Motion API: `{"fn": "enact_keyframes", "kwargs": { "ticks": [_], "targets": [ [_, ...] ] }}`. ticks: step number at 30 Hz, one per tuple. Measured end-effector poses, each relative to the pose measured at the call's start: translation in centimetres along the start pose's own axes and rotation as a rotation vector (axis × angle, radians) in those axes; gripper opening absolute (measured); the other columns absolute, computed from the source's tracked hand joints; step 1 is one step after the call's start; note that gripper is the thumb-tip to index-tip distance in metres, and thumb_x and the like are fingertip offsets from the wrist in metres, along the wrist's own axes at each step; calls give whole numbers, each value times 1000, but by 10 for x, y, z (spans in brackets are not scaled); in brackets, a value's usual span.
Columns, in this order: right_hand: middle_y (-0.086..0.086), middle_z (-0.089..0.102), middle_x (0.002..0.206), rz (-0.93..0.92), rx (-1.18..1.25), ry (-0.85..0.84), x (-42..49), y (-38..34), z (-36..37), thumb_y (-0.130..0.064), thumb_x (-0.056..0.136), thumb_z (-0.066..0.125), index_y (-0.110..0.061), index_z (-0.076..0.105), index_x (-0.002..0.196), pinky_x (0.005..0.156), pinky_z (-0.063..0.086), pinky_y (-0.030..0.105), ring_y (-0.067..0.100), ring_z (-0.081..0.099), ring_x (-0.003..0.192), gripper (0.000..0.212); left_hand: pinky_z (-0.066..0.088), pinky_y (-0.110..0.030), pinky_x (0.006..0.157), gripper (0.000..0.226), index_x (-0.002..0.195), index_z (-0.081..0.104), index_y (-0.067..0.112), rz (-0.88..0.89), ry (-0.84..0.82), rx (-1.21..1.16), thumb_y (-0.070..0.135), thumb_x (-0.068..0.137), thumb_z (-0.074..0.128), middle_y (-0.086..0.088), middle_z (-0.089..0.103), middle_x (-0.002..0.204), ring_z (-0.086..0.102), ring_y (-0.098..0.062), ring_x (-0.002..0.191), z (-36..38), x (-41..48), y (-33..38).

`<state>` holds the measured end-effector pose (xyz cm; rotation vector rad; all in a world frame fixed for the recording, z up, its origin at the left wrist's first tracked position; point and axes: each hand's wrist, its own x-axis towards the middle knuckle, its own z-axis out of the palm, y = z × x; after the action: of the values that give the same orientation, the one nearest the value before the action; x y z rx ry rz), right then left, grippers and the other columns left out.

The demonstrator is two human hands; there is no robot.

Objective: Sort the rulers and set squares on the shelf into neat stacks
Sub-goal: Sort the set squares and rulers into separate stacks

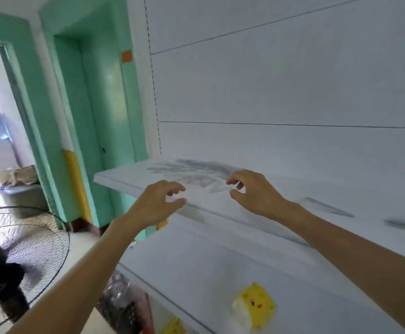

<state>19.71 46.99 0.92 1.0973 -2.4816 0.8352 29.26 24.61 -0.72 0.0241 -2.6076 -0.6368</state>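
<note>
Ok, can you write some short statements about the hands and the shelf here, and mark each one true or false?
1. The left hand and the right hand both reach toward the shelf. True.
2. The left hand holds a ruler lifted off the shelf. False: nothing shows in its grip, and its thumb and fingers are apart.
3. A blurred pile of clear rulers and set squares lies on the shelf just beyond the hands. True.
4. The yellow toy sits on the shelf beside the pile. False: it is lower down, below that shelf.
5. A fan stands at the lower left. True.
</note>
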Motion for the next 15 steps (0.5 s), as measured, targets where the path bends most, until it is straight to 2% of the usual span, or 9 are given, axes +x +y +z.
{"fn": "enact_keyframes", "kwargs": {
  "ticks": [7, 10, 15],
  "targets": [
    [0, 59, 114, -8, -30, -52, 48, -33, 65, -21, 87, 54, -16, 59, 110, 88, 45, 32, 15, 54, 100, 24, 36, -20, 81, 29, 116, 59, 24, -32, -1, 2, 29, 87, 60, 1, 60, 110, 52, -8, 96, -29, -4, -75],
    [-1, 58, 113, -5, -52, -61, 64, -30, 81, -22, 87, 54, -17, 58, 110, 85, 44, 29, 15, 54, 100, 24, 39, -20, 83, 27, 114, 60, 26, -30, 11, -56, 29, 87, 60, 4, 60, 110, 53, -6, 97, -22, 5, -94],
    [0, 59, 110, 10, -93, -57, 102, -11, 97, -20, 87, 55, -15, 58, 111, 86, 46, 32, 19, 56, 100, 24, 39, -20, 84, 26, 113, 61, 26, 2, 13, -81, 28, 87, 61, 4, 61, 110, 54, -6, 97, -9, 40, -119]
  ]
}}
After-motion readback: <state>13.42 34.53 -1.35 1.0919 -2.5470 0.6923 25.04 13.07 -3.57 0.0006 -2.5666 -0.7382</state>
